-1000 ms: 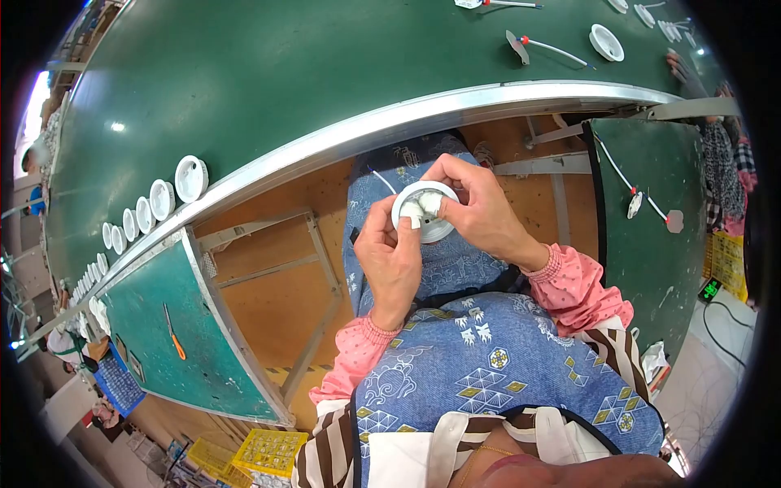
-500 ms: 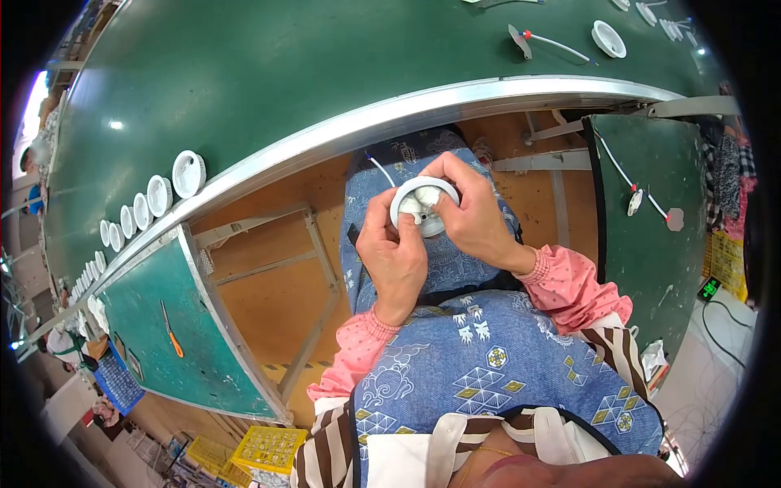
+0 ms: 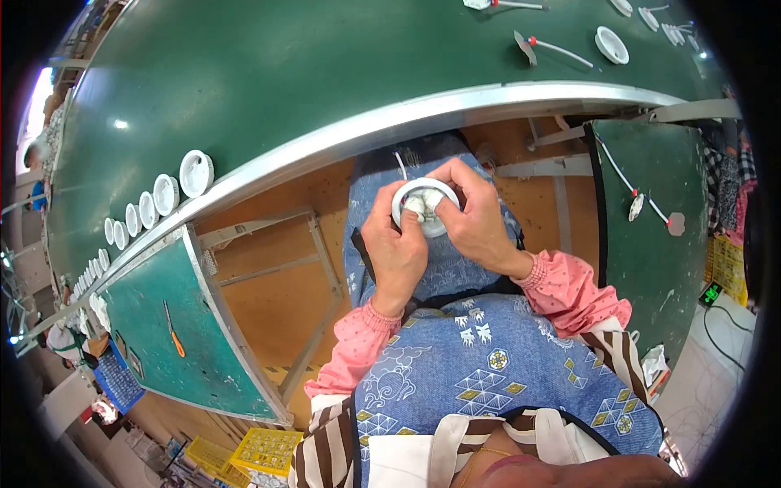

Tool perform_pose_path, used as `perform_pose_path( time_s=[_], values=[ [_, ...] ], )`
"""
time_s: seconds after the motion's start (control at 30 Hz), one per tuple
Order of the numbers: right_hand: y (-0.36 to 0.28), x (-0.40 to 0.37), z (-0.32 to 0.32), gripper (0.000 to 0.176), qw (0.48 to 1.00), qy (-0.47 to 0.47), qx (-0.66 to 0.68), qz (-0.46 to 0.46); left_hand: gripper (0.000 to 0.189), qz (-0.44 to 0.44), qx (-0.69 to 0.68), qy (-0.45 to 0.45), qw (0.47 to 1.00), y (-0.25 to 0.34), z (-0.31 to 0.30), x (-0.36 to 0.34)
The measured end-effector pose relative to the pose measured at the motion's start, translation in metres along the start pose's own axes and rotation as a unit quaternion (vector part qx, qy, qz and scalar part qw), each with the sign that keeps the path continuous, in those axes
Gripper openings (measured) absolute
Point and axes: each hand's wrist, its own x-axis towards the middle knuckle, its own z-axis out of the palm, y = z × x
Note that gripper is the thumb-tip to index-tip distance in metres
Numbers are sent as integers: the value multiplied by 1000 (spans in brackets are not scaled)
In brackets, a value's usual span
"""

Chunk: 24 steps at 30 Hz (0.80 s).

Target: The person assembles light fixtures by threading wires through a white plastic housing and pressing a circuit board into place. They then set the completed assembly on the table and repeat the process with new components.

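Above my lap, a white round lamp housing [image 3: 416, 185] is held between my two hands, its open side facing up towards me. My left hand [image 3: 394, 250] is closed around its left side, and my right hand [image 3: 476, 218] grips the right side. Both thumbs, in white finger covers, press down inside the rim. They hide most of what lies within the housing. From its far side a thin white cable [image 3: 401, 166] sticks out.
White cup-shaped housings [image 3: 196, 173] stand in a row along the green table's left edge. Farther right lie a small plate with a cable [image 3: 561, 52] and another housing [image 3: 612, 45]. An orange-handled screwdriver [image 3: 176, 342] rests on the lower left board; cabled plates [image 3: 636, 205] lie on the right board.
The housing has turned slightly in my hands, and its cable now points more upright. My thumbs have shifted a little inside the rim. The view has moved slightly.
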Motion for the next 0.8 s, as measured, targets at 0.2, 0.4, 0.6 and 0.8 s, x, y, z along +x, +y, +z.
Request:
perform_pose_path(
  time_s=[0.2,0.4,0.6,0.8],
  values=[
    [-4,2,-2,14,995,33,88,25,28,11,-86,-6,996,25,4,6],
    [-12,4,1,13,999,7,40,-10,31,-23,-163,-3,986,25,-1,1],
    [-15,4,-3,11,999,-18,-37,-6,30,-25,-142,-21,989,23,-7,0],
    [9,1,-6,14,996,-34,76,26,40,66,-15,-28,997,11,-4,3]
  ],
)
